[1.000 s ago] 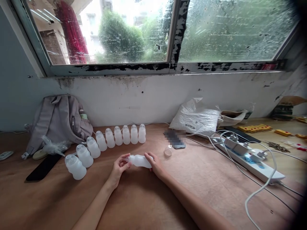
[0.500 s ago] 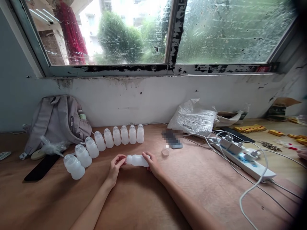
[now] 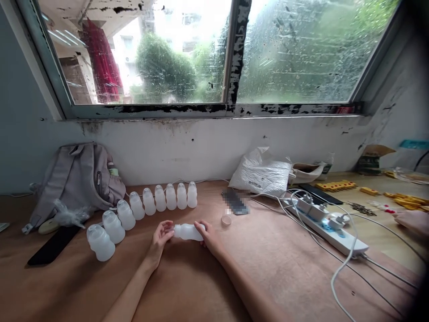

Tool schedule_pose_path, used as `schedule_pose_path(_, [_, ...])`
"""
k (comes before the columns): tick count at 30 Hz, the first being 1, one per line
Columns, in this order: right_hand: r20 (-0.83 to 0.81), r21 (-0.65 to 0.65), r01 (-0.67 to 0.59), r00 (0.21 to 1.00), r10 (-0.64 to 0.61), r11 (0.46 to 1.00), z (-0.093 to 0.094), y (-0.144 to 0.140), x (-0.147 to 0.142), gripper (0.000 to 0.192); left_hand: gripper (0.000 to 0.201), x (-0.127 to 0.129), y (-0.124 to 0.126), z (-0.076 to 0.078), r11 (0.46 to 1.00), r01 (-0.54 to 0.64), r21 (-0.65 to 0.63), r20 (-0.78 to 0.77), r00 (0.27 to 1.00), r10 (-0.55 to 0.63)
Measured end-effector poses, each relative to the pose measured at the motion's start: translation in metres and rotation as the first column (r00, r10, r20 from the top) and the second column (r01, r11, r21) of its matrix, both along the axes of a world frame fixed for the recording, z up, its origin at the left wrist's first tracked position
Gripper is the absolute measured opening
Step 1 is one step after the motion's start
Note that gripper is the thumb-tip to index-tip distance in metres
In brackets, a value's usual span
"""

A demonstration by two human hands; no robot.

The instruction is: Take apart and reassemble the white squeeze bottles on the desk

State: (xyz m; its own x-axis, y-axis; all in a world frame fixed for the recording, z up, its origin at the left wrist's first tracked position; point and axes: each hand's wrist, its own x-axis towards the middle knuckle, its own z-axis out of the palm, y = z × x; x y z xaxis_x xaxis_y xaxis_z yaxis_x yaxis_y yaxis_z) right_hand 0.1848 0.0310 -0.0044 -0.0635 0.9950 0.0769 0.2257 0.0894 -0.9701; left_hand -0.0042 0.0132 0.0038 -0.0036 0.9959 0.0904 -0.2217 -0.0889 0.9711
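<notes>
The wooden table (image 3: 301,277) spans the whole near field below the window (image 3: 208,49). At far left a grey backpack (image 3: 75,179) leans on the wall; at far right a white plastic bag (image 3: 263,172) lies beside a power strip (image 3: 326,226) with loose white cables. A curved row of capped white bottles (image 3: 147,205) stands upright from the left toward the centre.

One small white bottle (image 3: 187,231) lies on its side at table centre, held between both hands. The right hand (image 3: 209,236) wraps its base end with curled fingers. The left hand (image 3: 160,239) is part open, fingertips at the neck end; whether they pinch a cap cannot be told. A small round cap (image 3: 226,219) rests apart, just right of the bottle.

Risk, as a judgement: the bottle is light and smooth, so twisting force at the neck may spin it out of the right hand's grip. A slip could roll it into the standing row and topple several.
</notes>
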Motion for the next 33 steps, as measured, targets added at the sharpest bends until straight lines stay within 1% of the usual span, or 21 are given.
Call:
schedule_pose_path(5, [0.014,-0.013,-0.024,1.000,0.024,1.000,-0.002,0.003,-0.001,0.037,0.046,0.005,0.008,-0.004,0.995,-0.053,-0.089,-0.108,0.993,0.044])
schedule_pose_path(10, [0.023,0.016,-0.026,0.999,0.025,1.000,0.000,0.001,-0.001,0.035,0.046,0.001,0.004,0.006,0.984,0.060,-0.169,-0.036,0.997,-0.067])
schedule_pose_path(13, [0.004,0.016,-0.026,1.000,0.026,1.000,0.002,-0.001,0.000,0.033,0.043,0.000,0.003,0.005,0.985,0.070,-0.155,-0.058,0.995,-0.080])
schedule_pose_path(17, [-0.029,0.002,-0.023,0.999,0.023,1.000,0.002,-0.002,0.000,0.034,0.042,-0.001,0.006,-0.007,0.984,0.126,-0.125,-0.197,0.969,-0.150])
schedule_pose_path(19, [-0.038,0.017,-0.027,0.999,0.028,0.999,0.002,-0.002,0.000,0.034,0.040,-0.001,0.007,-0.012,0.989,0.115,-0.090,-0.276,0.952,-0.135])
schedule_pose_path(21, [-0.040,0.039,-0.030,0.999,0.031,0.999,0.002,-0.002,0.000,0.033,0.036,-0.001,0.005,-0.013,0.995,0.091,-0.041,-0.316,0.944,-0.099])
schedule_pose_path(23, [-0.041,0.029,-0.027,0.999,0.028,0.999,0.002,-0.001,0.000,0.034,0.030,-0.002,0.002,-0.011,0.992,0.129,0.008,-0.315,0.942,-0.119])
schedule_pose_path(24, [-0.042,0.000,-0.033,0.999,0.033,0.999,0.002,0.000,0.000,0.035,0.030,-0.002,0.000,-0.010,0.986,0.164,0.039,-0.308,0.940,-0.145])
schedule_pose_path(26, [-0.052,-0.079,-0.063,0.997,0.059,0.995,0.003,0.002,0.002,0.037,0.036,-0.003,-0.003,-0.008,0.968,0.227,0.108,-0.300,0.936,-0.186])
schedule_pose_path(28, [-0.074,-0.128,-0.087,0.994,0.078,0.988,0.004,0.003,0.004,0.039,0.043,-0.004,-0.004,-0.008,0.965,0.215,0.152,-0.280,0.946,-0.167])
schedule_pose_path(30, [-0.083,-0.115,-0.062,0.995,0.053,0.991,0.004,0.003,0.007,0.039,0.048,-0.004,-0.002,-0.010,0.979,0.158,0.128,-0.234,0.964,-0.125])
schedule_pose_path(33, [-0.056,-0.044,-0.012,0.998,0.010,0.999,0.004,0.000,0.010,0.037,0.048,-0.004,0.002,-0.012,0.994,0.111,-0.008,-0.168,0.980,-0.110])
